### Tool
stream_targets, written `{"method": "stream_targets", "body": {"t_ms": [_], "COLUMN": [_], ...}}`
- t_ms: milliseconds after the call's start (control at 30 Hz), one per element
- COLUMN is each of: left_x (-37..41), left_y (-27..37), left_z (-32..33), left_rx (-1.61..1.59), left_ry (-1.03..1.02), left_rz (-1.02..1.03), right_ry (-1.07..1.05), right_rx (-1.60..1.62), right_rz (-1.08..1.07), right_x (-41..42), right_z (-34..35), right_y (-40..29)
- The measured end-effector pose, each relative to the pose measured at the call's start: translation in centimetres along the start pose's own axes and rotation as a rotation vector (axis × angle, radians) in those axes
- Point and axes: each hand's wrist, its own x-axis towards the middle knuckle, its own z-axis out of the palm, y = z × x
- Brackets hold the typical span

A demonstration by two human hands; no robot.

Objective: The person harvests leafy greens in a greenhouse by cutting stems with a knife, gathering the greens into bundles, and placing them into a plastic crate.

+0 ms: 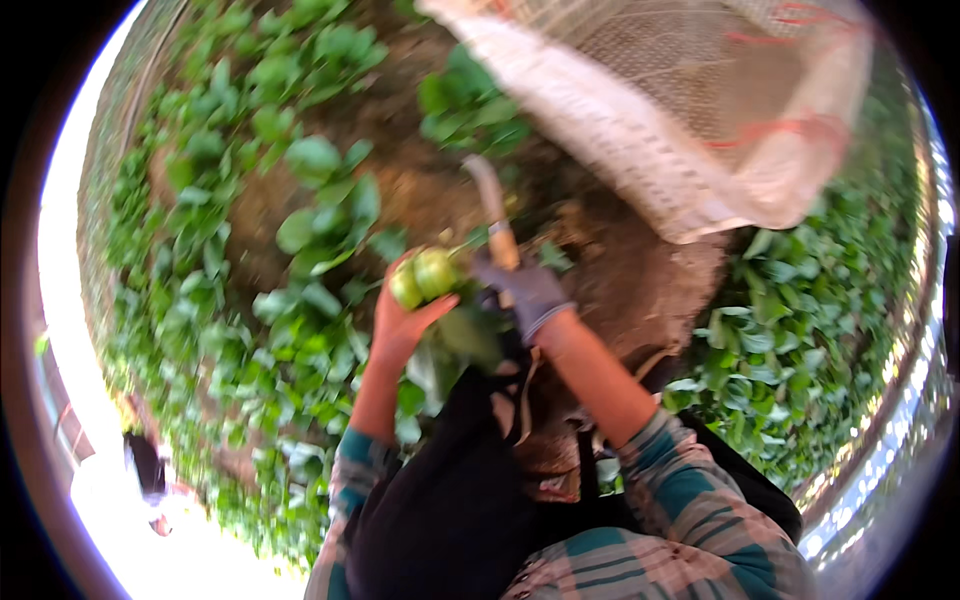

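Note:
My left hand (405, 319), bare, grips a pale green, lobed vegetable (427, 277) in front of my knees. Broad green leaves (469, 334) hang just below it; whether they belong to it is hard to tell. On my right hand (529, 292) is a grey glove, and its fingers are wrapped around the wooden handle of a small sickle (504, 244). The sickle's curved blade (486, 184) points up and away from me, over bare soil. My gloved fingers are close beside the vegetable; blur hides whether they touch it.
A large white woven sack (622, 112) with red cords gapes at the upper right. Low leafy plants (322, 217) grow in soil on the left, and more plants (780, 337) grow on the right. Brown soil (637, 277) lies between. My knee (442, 465) is bent below my hands.

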Motion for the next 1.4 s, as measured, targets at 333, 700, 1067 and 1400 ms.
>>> {"method": "stream_targets", "body": {"t_ms": [333, 700, 1067, 1400], "left_x": [0.5, -0.8, -5.0, -11.1], "left_y": [2.6, 5.3, 8.0, 12.8], "left_z": [-0.1, 2.3, 2.3, -0.9], "left_rx": [0.014, 0.003, -0.041, -0.030], "left_ry": [0.082, 0.087, 0.142, 0.142], "left_rz": [0.197, 0.236, 0.373, 0.441], "right_ry": [0.110, 0.258, 0.300, 0.353], "right_rx": [-0.795, -1.515, -2.053, -2.009], "right_rz": [-0.266, -1.304, -0.578, -0.631], "right_x": [-6.5, -15.2, -13.7, -24.6], "right_z": [-3.2, 1.5, -2.4, -11.0], "right_y": [-4.6, -19.6, -24.1, -26.1]}}
